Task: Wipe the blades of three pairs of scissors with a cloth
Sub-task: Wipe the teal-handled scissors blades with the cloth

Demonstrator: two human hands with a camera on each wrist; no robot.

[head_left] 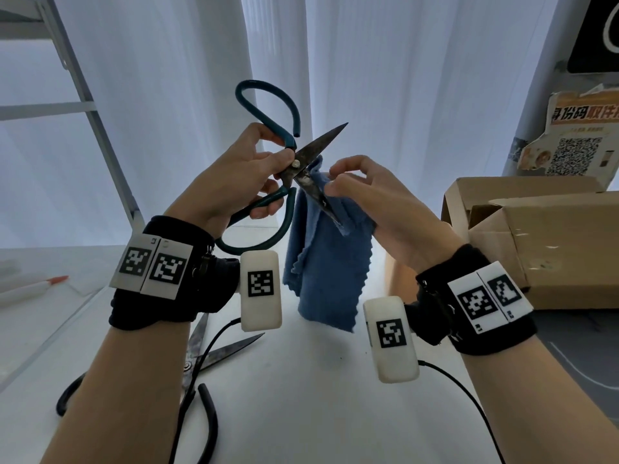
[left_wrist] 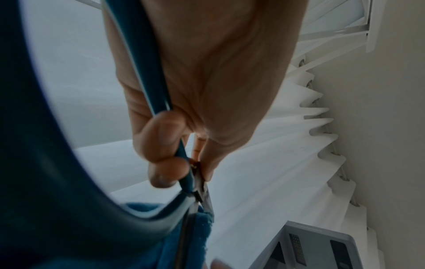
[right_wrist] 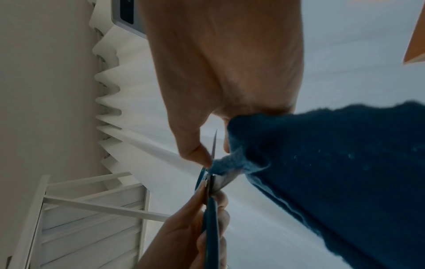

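My left hand (head_left: 264,172) grips a pair of teal-handled scissors (head_left: 294,155) near the pivot, held up above the table with the blades spread apart. One dark blade points up and right; the lower blade runs down into a blue cloth (head_left: 326,262). My right hand (head_left: 338,182) pinches that cloth around the lower blade, and the rest of the cloth hangs down. In the left wrist view the teal handle (left_wrist: 158,87) crosses my palm, with the blue cloth (left_wrist: 197,233) below. In the right wrist view my thumb presses the blue cloth (right_wrist: 322,163) against the blade (right_wrist: 215,143).
A second pair of scissors (head_left: 207,353) with black handles lies open on the white table (head_left: 318,396) under my left forearm. Cardboard boxes (head_left: 542,236) stand at the right. An orange-tipped pen (head_left: 37,288) lies at the left by a metal frame (head_left: 97,128). White curtains hang behind.
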